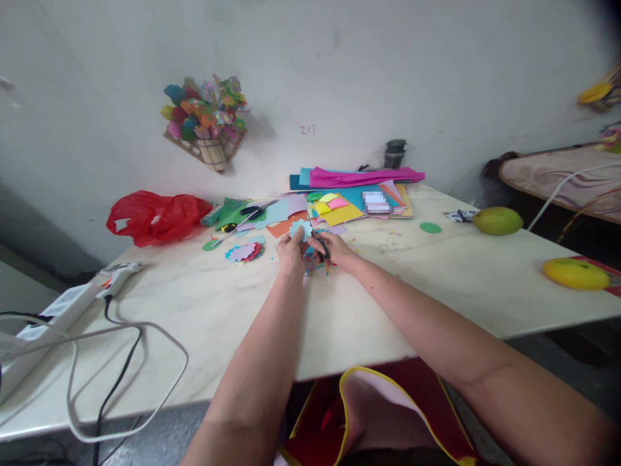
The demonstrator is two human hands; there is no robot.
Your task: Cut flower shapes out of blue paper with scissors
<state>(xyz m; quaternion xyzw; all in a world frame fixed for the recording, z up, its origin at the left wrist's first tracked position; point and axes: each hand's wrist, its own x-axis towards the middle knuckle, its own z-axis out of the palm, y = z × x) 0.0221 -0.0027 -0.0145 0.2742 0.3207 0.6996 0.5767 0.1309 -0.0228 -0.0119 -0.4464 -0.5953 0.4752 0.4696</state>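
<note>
My left hand pinches a light blue paper flower with a scalloped edge, above the middle of the table. My right hand is closed round the dark handles of a pair of scissors, close against the flower's right side. Small coloured paper scraps lie beneath both hands. To the left rests a pile of scalloped paper flowers in lilac, red and blue. The scissor blades are mostly hidden by the fingers and the flower.
Behind the hands lie coloured sheets, a pink roll and a second pair of scissors. A red plastic bag is at back left. A glue gun, power strip and loose cables occupy the left. Mangoes sit at right.
</note>
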